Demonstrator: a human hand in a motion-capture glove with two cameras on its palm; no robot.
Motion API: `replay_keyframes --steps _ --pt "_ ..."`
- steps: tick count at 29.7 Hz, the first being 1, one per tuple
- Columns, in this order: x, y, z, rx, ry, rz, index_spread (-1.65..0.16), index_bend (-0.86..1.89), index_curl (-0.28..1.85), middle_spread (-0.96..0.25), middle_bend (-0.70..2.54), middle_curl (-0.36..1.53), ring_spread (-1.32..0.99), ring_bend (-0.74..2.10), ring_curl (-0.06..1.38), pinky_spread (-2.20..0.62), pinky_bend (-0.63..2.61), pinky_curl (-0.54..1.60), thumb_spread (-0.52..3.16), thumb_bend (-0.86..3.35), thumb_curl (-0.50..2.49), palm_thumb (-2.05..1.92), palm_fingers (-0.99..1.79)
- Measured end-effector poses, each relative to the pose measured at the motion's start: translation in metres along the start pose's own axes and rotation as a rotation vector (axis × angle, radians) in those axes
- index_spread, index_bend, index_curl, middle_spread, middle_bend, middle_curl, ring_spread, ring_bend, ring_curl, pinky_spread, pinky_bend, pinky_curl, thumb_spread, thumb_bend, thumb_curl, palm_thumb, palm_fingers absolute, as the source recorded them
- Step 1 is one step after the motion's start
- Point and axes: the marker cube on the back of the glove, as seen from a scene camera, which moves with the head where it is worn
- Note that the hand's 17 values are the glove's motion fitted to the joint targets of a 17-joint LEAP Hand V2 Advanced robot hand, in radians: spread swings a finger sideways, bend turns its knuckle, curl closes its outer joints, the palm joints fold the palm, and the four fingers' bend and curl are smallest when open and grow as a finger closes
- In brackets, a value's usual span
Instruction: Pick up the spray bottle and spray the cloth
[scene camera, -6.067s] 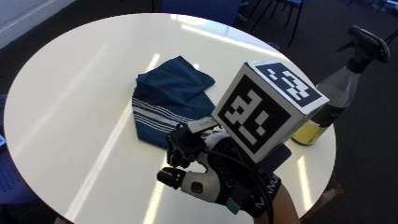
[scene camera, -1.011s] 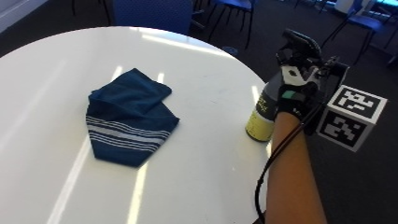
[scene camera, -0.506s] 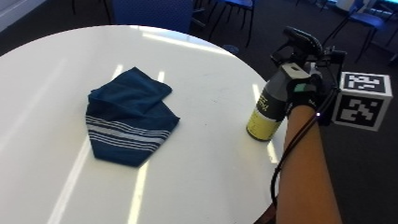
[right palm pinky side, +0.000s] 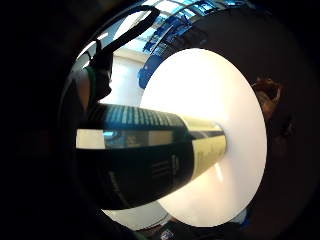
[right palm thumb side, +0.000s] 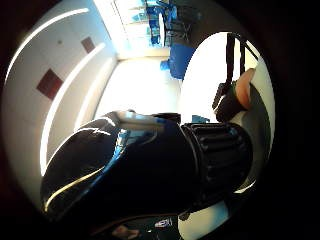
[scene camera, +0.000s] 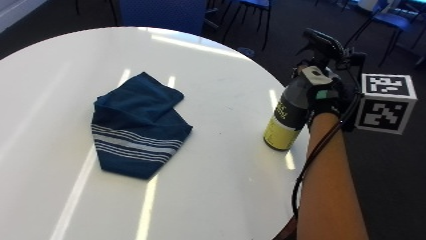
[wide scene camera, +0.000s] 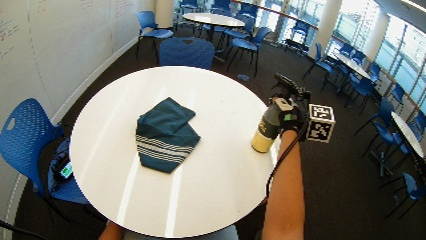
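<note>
The spray bottle (scene camera: 285, 119) has a black upper body, a yellow lower part and a black trigger head. It stands upright near the right edge of the round white table (scene camera: 213, 190). My gloved right hand (scene camera: 325, 96) holds it around the neck, just under the trigger head, with the fingers curled round it. The bottle's body (right palm pinky side: 150, 160) and its ribbed collar (right palm thumb side: 220, 155) fill the palm views. A dark blue cloth (scene camera: 136, 125) with white stripes lies crumpled on the table's middle, well to the left of the bottle. In the wide outside view the bottle (wide scene camera: 264, 130) and cloth (wide scene camera: 163, 135) stand likewise.
The table edge (scene camera: 303, 165) runs right beside the bottle. Blue chairs (wide scene camera: 180, 50) stand around the table and further off in the room. Bare white tabletop lies between the bottle and the cloth.
Six seconds ago the hand was near the table's front, away from the bottle. Since then it has reached the bottle's neck. The bottle and the cloth stay where they were.
</note>
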Motion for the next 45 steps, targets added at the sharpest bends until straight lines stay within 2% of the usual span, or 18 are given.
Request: replay_keyframes --steps 6,19,45 --pt "0.005 -0.004 -0.003 0.121 0.022 -0.072 -0.3 0.4 0.47 -0.24 0.48 0.47 -0.21 0.41 0.41 -0.03 0.17 0.2 0.54 -0.03 0.59 0.93 1.2" --pt "-0.01 -0.004 -0.007 0.193 -0.008 -0.18 -0.28 0.38 0.5 -0.21 0.47 0.47 -0.2 0.43 0.42 -0.16 0.32 0.3 0.44 -0.03 0.66 0.88 1.35" --pt "-0.009 -0.005 -0.004 0.223 0.002 -0.185 -0.24 0.44 0.53 -0.15 0.51 0.48 -0.17 0.47 0.44 -0.2 0.3 0.35 0.31 -0.03 0.75 0.89 1.36"
